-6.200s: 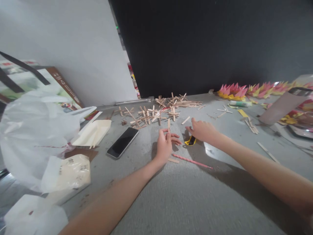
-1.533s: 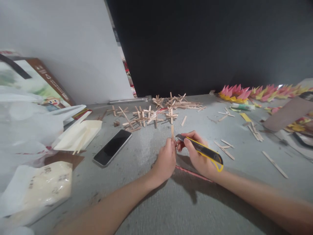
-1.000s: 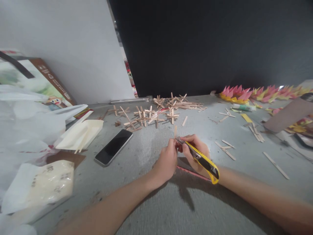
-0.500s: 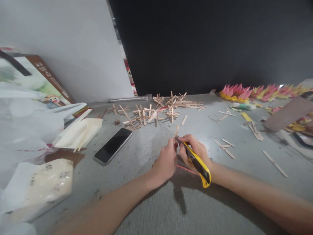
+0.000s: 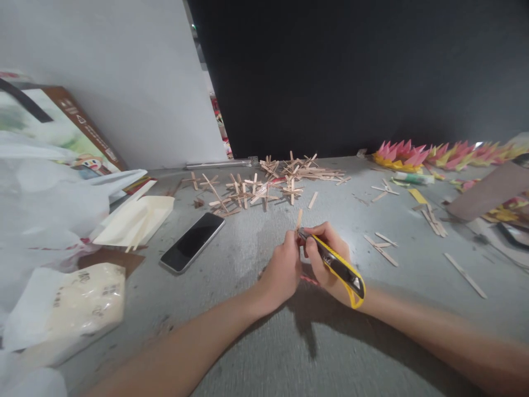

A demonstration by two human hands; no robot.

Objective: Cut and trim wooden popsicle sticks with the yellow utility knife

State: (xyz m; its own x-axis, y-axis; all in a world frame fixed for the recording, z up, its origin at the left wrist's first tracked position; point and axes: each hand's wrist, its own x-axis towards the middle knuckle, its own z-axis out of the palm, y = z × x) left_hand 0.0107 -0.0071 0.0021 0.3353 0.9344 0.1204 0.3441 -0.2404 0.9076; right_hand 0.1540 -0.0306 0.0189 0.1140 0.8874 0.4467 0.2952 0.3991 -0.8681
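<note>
At the middle of the grey table (image 5: 231, 253), my left hand (image 5: 281, 267) is closed on a thin wooden stick (image 5: 299, 218), whose upper end sticks out beyond the fingers. My right hand (image 5: 330, 256) grips a yellow and black utility knife (image 5: 339, 264). The knife's front end is at the stick, close to my left fingertips; the blade itself is too small to make out. Part of a reddish strip (image 5: 309, 280) shows on the table beneath my hands. Beyond them lies a loose wooden piece (image 5: 313, 200).
Crossed wooden sticks (image 5: 266, 190) are heaped at the back. A phone (image 5: 192, 242), a pale tray (image 5: 138, 220) and plastic bags (image 5: 45, 204) lie left. Pink and yellow paper flowers (image 5: 400, 156), a glue tube (image 5: 412, 178) and scattered sticks (image 5: 465, 275) are at the right.
The rear end of the knife has swung slightly right and up, its front staying at the stick. My left hand still holds the stick and has hardly moved.
</note>
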